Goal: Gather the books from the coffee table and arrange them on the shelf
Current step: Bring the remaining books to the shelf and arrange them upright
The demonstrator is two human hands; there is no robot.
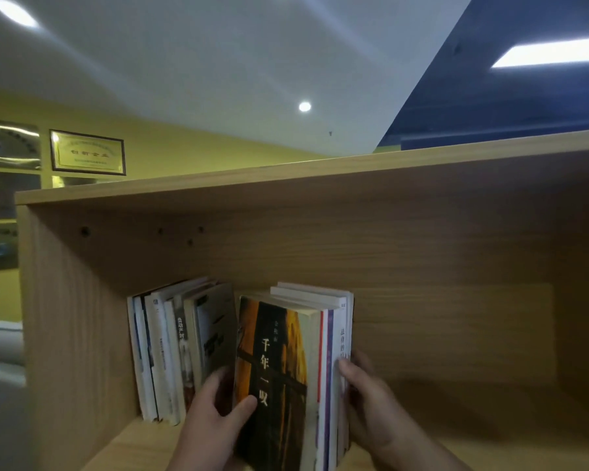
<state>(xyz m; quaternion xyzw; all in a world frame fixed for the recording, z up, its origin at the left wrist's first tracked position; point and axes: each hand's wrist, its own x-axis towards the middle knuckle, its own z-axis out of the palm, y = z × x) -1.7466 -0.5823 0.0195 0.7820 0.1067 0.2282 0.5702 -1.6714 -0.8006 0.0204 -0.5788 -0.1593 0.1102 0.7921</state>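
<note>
1. I'm watching the head cam feed. Both hands are holding a bundle of books (320,368) upright inside the wooden shelf (286,185). I can't tell if it's sitting on the shelf floor or just above it.
2. The left hand (215,413) is gripping the bundle's left side. The thumb is lying on the front cover and the fingers are tucked in behind.
3. The right hand (371,402) is curling round the right side, with the thumb pressing on the outer spine.
4. The front book (279,368) is showing a dark and orange cover reading 千年一叹. The small author line above it is too blurry to read.
5. The white spine (343,338) on the far right is starting with 法律的, and the hand is covering the rest.
6. I'm counting four books in the bundle, going by the spines.
7. Just left of it, a leaning row (170,351) of roughly six books is tilting right. One spine is starting with 自动, and the rest are unreadable.
8. A gold framed plaque (87,153) is hanging on the yellow wall. I'm reading 创新 and then two characters I can't make out.
9. Three ceiling lights are glowing: two round ones (304,106) and one rectangular panel (551,51).
</note>
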